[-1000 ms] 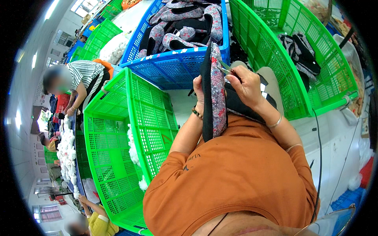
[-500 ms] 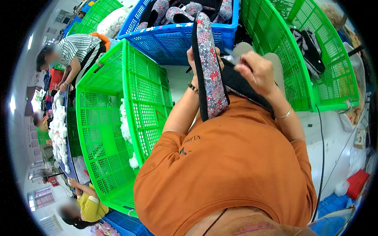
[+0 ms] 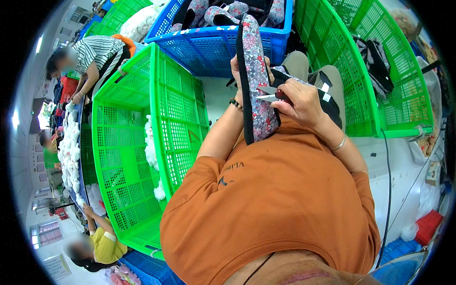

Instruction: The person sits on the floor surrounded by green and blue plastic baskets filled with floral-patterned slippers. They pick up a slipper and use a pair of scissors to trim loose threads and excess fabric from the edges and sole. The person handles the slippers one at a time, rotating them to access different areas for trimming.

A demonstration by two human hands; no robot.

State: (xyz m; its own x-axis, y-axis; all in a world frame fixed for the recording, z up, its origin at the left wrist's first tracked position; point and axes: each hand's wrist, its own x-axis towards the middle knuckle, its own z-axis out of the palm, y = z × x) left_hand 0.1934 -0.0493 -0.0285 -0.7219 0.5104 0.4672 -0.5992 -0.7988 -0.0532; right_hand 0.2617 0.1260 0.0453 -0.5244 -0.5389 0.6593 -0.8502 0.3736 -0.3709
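My left hand [image 3: 236,78] is wrapped round the far half of a long stuffed cushion [image 3: 259,95], floral with black sides, held upright above my lap. Part of that hand is hidden behind it. In my right hand [image 3: 304,102] is a pair of small thread snips [image 3: 271,98] with a dark red handle. Their blades are apart and point left, against or just in front of the floral face; contact cannot be made out. On my lap, partly behind my right hand, lies more black and floral padding [image 3: 335,110] with white tags.
Ahead stands a blue crate [image 3: 199,50] of similar floral cushions. Green crates stand left [image 3: 178,123] and right [image 3: 332,52], the left with white stuffing [image 3: 151,142] clinging to it. A black cable [image 3: 389,190] runs down the right. Two people work at a stuffing-covered table [image 3: 71,152].
My right hand has come down and left to the cushion, and the snips, blurred before, now show clearly. White tags on my lap have come into sight. The cushion has barely shifted.
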